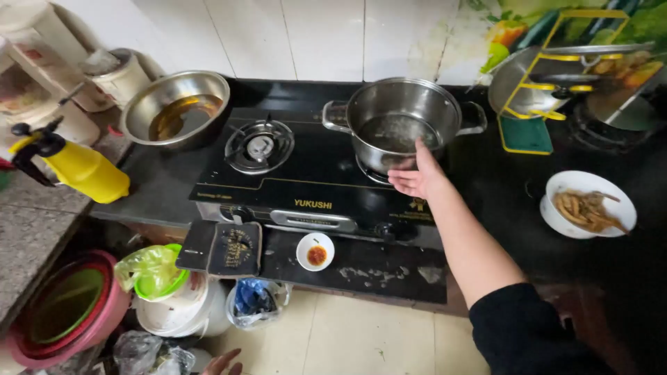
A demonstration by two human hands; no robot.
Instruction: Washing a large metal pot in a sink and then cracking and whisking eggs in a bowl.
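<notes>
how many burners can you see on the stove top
2. The left burner is bare, beside a steel bowl. The right burner sits mostly hidden under the steel pot, which the right hand reaches toward.

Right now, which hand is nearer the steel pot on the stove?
Right. The right hand is at the pot's front rim; the left hand is low by the floor, far away.

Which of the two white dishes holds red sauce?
The small white saucer in front of the stove, with a red dab inside. The larger white bowl at right holds pale brownish strips.
</notes>
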